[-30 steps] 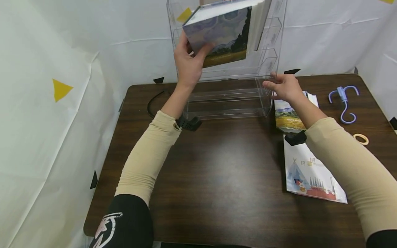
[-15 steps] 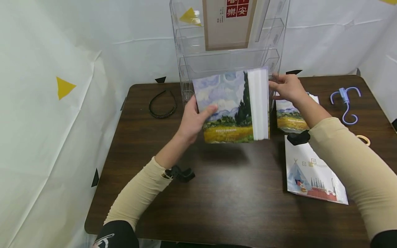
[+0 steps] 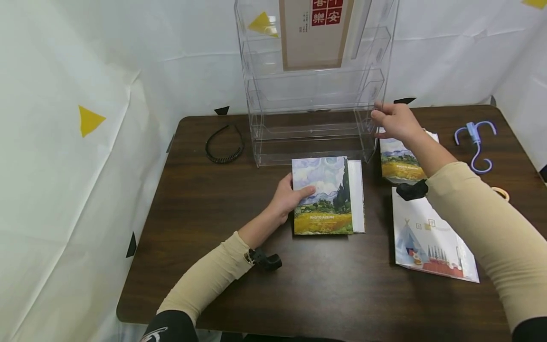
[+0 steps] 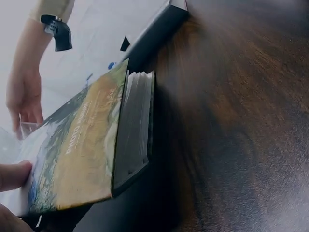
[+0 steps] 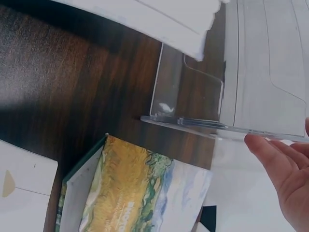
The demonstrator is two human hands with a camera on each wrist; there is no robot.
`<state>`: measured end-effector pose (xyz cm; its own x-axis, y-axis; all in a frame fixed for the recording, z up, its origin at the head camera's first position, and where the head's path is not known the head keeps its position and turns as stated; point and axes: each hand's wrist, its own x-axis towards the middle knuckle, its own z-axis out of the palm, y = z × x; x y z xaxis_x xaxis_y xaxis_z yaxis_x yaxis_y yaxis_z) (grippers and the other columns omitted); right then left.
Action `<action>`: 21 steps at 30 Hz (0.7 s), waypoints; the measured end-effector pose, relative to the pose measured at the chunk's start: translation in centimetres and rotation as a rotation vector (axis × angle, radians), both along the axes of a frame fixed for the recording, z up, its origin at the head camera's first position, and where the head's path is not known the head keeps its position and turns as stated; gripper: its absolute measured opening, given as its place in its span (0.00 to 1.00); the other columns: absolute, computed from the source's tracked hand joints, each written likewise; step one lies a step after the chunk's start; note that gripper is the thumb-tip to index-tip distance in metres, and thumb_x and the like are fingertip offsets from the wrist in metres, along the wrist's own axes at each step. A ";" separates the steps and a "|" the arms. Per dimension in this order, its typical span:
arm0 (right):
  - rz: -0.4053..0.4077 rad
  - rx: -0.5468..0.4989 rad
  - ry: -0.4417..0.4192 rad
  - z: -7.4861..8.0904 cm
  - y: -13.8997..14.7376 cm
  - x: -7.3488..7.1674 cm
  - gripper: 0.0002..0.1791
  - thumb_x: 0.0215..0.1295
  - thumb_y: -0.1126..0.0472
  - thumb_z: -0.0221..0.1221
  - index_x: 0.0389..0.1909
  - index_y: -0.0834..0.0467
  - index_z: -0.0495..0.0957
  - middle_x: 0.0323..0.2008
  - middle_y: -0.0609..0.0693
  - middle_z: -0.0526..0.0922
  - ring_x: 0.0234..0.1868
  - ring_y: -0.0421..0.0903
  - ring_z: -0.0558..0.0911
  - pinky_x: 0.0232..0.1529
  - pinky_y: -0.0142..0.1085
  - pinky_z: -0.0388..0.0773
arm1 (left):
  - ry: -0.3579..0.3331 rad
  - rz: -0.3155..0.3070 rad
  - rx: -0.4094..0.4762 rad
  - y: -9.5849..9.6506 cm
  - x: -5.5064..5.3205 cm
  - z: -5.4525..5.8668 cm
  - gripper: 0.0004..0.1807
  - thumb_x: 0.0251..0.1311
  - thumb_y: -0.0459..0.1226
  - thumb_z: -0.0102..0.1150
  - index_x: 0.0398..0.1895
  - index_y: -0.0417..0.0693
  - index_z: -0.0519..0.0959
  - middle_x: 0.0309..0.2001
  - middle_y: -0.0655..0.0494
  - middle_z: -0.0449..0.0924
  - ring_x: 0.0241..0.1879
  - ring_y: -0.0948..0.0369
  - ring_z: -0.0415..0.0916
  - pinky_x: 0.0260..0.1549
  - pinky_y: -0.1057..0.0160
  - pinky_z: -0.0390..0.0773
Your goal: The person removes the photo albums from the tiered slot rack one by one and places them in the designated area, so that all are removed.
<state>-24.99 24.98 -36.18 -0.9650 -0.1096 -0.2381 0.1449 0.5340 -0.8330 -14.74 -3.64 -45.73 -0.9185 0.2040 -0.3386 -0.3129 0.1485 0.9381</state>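
Note:
My left hand (image 3: 291,199) grips the left side of a photo album (image 3: 322,202), its thumb on the painted landscape cover. The album lies face up, low over the table in front of the rack, white pages showing beyond the cover at right. In the left wrist view, the thumb (image 4: 14,175) presses the album (image 4: 89,140) and the page edges fan slightly. My right hand (image 3: 397,121) pinches the right side panel of a clear plastic tiered rack (image 3: 307,159). In the right wrist view, the right hand (image 5: 285,174) has its thumb at the panel edge.
A similar photo album (image 3: 399,161) lies right of the rack, partly behind the right forearm. Nearer is a white illustrated booklet (image 3: 431,242). A blue hook (image 3: 474,137), a pale ring (image 3: 501,193) and a black headband (image 3: 224,156) lie around. A beige card (image 3: 314,42) stands in the rack.
The left hand has brought the photo album down and toward me from in front of the rack's upper tiers to just above the table. The right hand has stayed at the rack's side.

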 end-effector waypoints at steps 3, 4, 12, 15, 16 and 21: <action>0.004 0.009 0.009 -0.1 -0.1 0.1 0.32 0.80 0.52 0.40 0.74 0.67 0.50 0.77 0.54 0.44 0.70 0.63 0.61 0.56 0.46 0.73 | -0.043 -0.024 -0.056 0.1 0.0 -0.3 0.38 0.61 0.40 0.68 0.72 0.42 0.62 0.66 0.44 0.66 0.64 0.47 0.65 0.60 0.48 0.68; 0.004 0.013 0.012 -0.1 -0.1 0.1 0.32 0.80 0.52 0.40 0.74 0.67 0.50 0.77 0.55 0.45 0.70 0.63 0.61 0.55 0.46 0.73 | -0.043 -0.038 -0.073 0.2 0.0 -0.3 0.36 0.61 0.39 0.68 0.70 0.42 0.64 0.65 0.44 0.68 0.63 0.47 0.67 0.59 0.48 0.69; 0.007 0.035 0.006 -0.1 -0.1 0.1 0.32 0.80 0.50 0.39 0.76 0.63 0.47 0.76 0.59 0.48 0.70 0.63 0.61 0.55 0.47 0.72 | 0.034 -0.089 -0.341 0.1 -0.1 -0.8 0.37 0.60 0.44 0.69 0.70 0.42 0.67 0.66 0.46 0.68 0.65 0.49 0.65 0.58 0.48 0.72; 0.011 0.032 0.012 -0.1 0.0 0.0 0.32 0.80 0.51 0.39 0.76 0.65 0.48 0.76 0.57 0.48 0.70 0.63 0.62 0.55 0.47 0.72 | 0.071 -0.087 -0.399 0.1 -0.1 -0.8 0.36 0.58 0.45 0.70 0.67 0.42 0.69 0.61 0.46 0.73 0.60 0.49 0.70 0.54 0.50 0.74; 0.010 0.034 0.013 -0.1 0.0 0.0 0.32 0.80 0.51 0.39 0.75 0.65 0.49 0.76 0.57 0.47 0.70 0.63 0.62 0.55 0.47 0.72 | 0.082 -0.080 -0.407 0.1 -0.1 -0.8 0.35 0.58 0.45 0.70 0.66 0.42 0.70 0.59 0.46 0.75 0.58 0.50 0.71 0.52 0.51 0.75; 0.001 0.039 0.010 -0.2 0.0 -0.1 0.32 0.80 0.51 0.39 0.75 0.65 0.50 0.76 0.56 0.48 0.70 0.63 0.62 0.56 0.48 0.72 | 0.125 -0.048 -0.391 -0.2 -0.2 -1.1 0.32 0.57 0.41 0.71 0.64 0.43 0.73 0.43 0.50 0.79 0.45 0.53 0.74 0.44 0.53 0.76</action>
